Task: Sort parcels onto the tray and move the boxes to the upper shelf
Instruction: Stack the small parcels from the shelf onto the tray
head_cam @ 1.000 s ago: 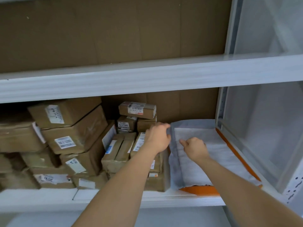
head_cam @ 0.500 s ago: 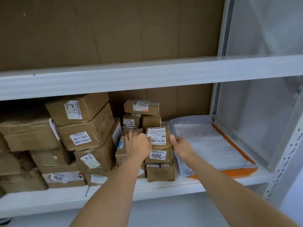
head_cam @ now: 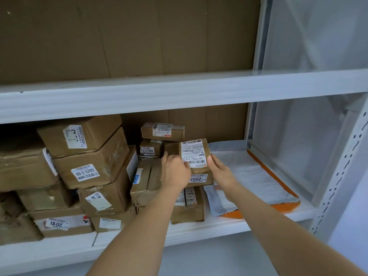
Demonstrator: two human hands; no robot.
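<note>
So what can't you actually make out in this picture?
- Head view: the bottom of the box held by the left hand and right hand; the hands hide it.
- The small print on the box's label: too small.
- The boxes at far left: cut off by the frame edge.
- The upper shelf surface: seen edge-on.

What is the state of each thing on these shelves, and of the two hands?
Box marked 2002: tilted up, held from both sides.
Left hand: grips the box's left edge.
Right hand: grips the box's right edge.
Grey mailer bag: lying flat on the lower shelf.
Box marked 80-2-3205: stacked, closed, taped.
Box marked 2010: bottom of the stack, closed.
Upper shelf: nothing visible on it.
</note>
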